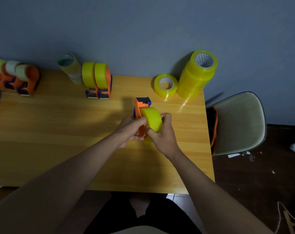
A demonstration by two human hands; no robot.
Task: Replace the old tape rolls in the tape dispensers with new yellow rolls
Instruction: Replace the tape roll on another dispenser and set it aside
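An orange tape dispenser [138, 107] with a blue-and-black cutter end stands on the wooden table [58, 141] at its middle right. My left hand [131, 129] grips its orange handle. My right hand [162, 132] grips a yellow tape roll [151, 118] that sits against the dispenser's side. Two orange dispensers with yellow rolls [99, 80] stand side by side at the back of the table. Several orange dispensers with pale old rolls [20, 76] line the far left. A single yellow roll [166, 85] lies flat beside a tall stack of yellow rolls [198, 73] at the back right.
A stack of pale, worn tape rolls [70, 68] leans against the blue wall behind the table. A cream chair [239, 122] with an orange strap stands just past the table's right edge. The dark floor on the right holds scraps and a cord.
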